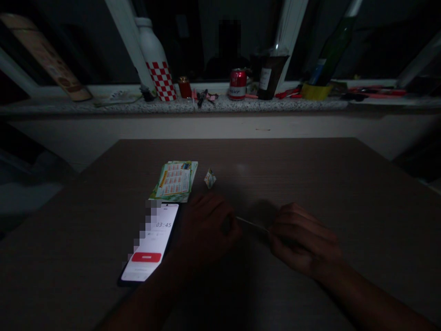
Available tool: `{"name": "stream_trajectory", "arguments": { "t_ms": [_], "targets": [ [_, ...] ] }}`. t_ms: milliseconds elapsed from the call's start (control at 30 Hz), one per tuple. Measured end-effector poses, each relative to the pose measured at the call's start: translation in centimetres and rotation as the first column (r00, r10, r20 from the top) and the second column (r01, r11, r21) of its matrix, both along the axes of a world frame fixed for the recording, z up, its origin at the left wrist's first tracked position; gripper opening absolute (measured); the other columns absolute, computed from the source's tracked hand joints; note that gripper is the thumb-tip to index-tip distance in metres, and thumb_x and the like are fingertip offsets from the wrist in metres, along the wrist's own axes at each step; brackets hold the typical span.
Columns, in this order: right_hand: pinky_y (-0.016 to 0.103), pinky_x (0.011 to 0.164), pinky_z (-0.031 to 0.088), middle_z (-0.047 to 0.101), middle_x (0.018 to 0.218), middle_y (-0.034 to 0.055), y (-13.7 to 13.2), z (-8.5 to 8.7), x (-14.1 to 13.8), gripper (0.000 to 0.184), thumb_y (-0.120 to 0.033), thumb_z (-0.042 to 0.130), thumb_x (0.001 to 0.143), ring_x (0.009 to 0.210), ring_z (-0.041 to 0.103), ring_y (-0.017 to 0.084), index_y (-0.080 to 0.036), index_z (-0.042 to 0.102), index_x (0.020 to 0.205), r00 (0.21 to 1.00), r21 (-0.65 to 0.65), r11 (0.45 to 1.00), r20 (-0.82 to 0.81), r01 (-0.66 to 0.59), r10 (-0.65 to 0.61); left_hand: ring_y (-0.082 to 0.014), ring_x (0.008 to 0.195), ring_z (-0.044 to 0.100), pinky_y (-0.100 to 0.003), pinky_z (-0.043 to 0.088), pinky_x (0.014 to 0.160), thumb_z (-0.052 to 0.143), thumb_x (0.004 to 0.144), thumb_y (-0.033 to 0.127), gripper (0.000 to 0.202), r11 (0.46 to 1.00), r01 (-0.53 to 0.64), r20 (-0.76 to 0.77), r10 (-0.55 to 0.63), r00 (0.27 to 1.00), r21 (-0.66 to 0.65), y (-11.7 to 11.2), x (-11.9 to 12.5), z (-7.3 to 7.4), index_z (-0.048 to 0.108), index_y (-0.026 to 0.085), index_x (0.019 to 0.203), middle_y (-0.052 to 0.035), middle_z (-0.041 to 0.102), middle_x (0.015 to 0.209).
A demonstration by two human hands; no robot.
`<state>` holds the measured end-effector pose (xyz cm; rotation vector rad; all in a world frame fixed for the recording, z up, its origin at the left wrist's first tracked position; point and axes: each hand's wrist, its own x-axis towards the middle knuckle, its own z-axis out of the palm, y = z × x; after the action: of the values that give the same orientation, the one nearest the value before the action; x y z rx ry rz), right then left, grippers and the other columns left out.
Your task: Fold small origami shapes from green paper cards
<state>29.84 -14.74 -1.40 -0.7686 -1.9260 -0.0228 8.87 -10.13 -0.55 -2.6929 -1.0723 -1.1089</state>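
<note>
Between my hands runs a thin pale edge, apparently a paper slip [252, 224] seen nearly edge-on. My left hand [211, 225] pinches its left end, and my right hand [303, 236] has the other end between thumb and fingers. Dim light hides most of its face. Beyond my left hand lies a small folded paper piece [210, 178] with pointed corners. A stack of printed green-and-white paper slips [175, 180] rests to its left. Close beside my left forearm, a phone [151, 243] with a lit screen lies flat on the table.
The brown wooden table [292, 170] meets a wall below a granite windowsill [213, 106]. Along the sill stand a red-and-white checkered bottle [160, 69], a red can [237, 84], a dark cup [270, 78], a green bottle [332, 50] in a yellow tape roll [316, 92], and a tall tube [48, 57].
</note>
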Motion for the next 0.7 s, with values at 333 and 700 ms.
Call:
{"name": "stream_trajectory", "arguments": {
  "t_ms": [333, 700],
  "targets": [
    [0.034, 0.059, 0.047, 0.063, 0.067, 0.0036, 0.4, -1.1, 0.2, 0.018, -0.003, 0.064, 0.07, 0.063, 0.057, 0.017, -0.017, 0.059, 0.082, 0.997, -0.071, 0.996, 0.054, -0.051, 0.055, -0.0187, 0.082, 0.055, -0.033, 0.045, 0.074, 0.06, 0.076, 0.015, 0.012, 0.979, 0.175, 0.017, -0.175, 0.985, -0.107, -1.4, 0.6, -0.3, 0.058, 0.016, 0.088, -0.0057, 0.062, 0.088],
    [0.034, 0.062, 0.045, 0.062, 0.067, 0.0023, 0.4, -1.1, -0.1, 0.012, -0.007, 0.06, 0.075, 0.064, 0.056, 0.016, -0.017, 0.059, 0.08, 0.99, -0.125, 0.989, 0.108, -0.078, 0.092, -0.0161, 0.076, 0.055, -0.031, 0.046, 0.07, 0.056, 0.082, 0.012, 0.006, 0.955, 0.276, 0.052, -0.272, 0.961, -0.107, -2.0, 1.5, -0.8, 0.059, 0.014, 0.086, -0.0044, 0.063, 0.081]
  ]
}}
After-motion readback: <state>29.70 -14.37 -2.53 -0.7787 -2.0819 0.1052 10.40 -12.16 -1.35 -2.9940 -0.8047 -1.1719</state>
